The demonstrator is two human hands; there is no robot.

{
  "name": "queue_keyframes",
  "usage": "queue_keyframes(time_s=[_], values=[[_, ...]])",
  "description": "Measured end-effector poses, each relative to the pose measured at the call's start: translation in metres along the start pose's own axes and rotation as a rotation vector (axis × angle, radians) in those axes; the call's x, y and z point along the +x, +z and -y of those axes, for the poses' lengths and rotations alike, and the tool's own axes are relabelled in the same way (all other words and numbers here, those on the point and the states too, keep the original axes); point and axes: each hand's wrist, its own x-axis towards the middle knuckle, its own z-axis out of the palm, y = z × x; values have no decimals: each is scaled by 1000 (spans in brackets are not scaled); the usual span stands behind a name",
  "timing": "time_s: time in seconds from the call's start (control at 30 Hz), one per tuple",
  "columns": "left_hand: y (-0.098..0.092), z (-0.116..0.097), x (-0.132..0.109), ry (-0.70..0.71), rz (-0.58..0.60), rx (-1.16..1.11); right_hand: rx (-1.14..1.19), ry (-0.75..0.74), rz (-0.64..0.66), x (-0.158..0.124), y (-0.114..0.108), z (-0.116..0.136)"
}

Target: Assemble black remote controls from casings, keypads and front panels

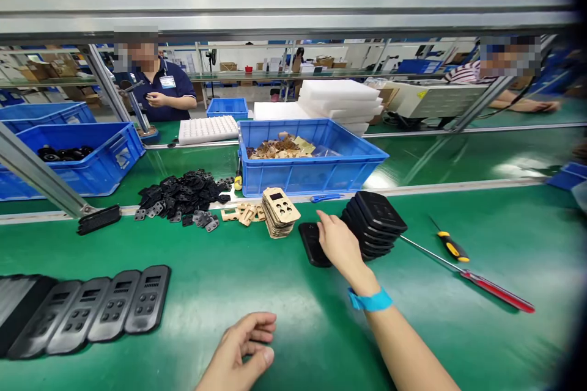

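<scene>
My right hand (pixel 338 243) reaches forward and lies on a flat black plastic cover (pixel 312 243) on the green mat, its fingers around the piece. Just right of it leans a stack of black covers (pixel 373 223). A stack of tan membrane sheets with holes (pixel 279 212) stands to the left. My left hand (pixel 243 351) rests near the bottom edge with its fingers curled loosely; nothing shows in it. A row of grey keypad housings (pixel 98 308) lies overlapped at lower left.
A blue bin (pixel 312 171) holds tan scraps. A heap of small black parts (pixel 183 192) lies left of it. A red-handled screwdriver (pixel 495 290) and a yellow-handled one (pixel 452 246) lie at right. Two people work across the line.
</scene>
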Motion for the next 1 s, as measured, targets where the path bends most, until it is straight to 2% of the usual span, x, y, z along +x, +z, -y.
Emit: queue_keyframes(time_s=[0.17,0.27,0.33,0.43,0.53,0.63,0.7,0.77,0.83,0.9,1.0], values=[[0,-5,1,4,40,25,93,-435,35,14,-12,35],[-2,-7,1,0,61,49,111,-582,47,16,-13,43],[-5,-9,1,5,58,54,128,-621,-3,11,-17,45],[-11,-18,4,7,31,30,177,-633,-148,-8,-30,52],[-15,-34,8,48,-101,-70,351,-490,-265,-38,-42,68],[-16,-49,12,134,-248,-183,572,-294,-124,-65,-41,81],[-17,-53,12,129,-278,-211,668,-216,30,-78,-32,83],[-19,-54,10,82,-282,-204,689,-168,115,-84,-22,81],[-20,-52,9,36,-281,-201,600,-222,131,-88,-16,78],[-20,-49,7,5,-263,-236,504,-380,188,-91,-15,79],[-16,-47,6,-28,-183,-348,579,-537,432,-98,-18,87]])
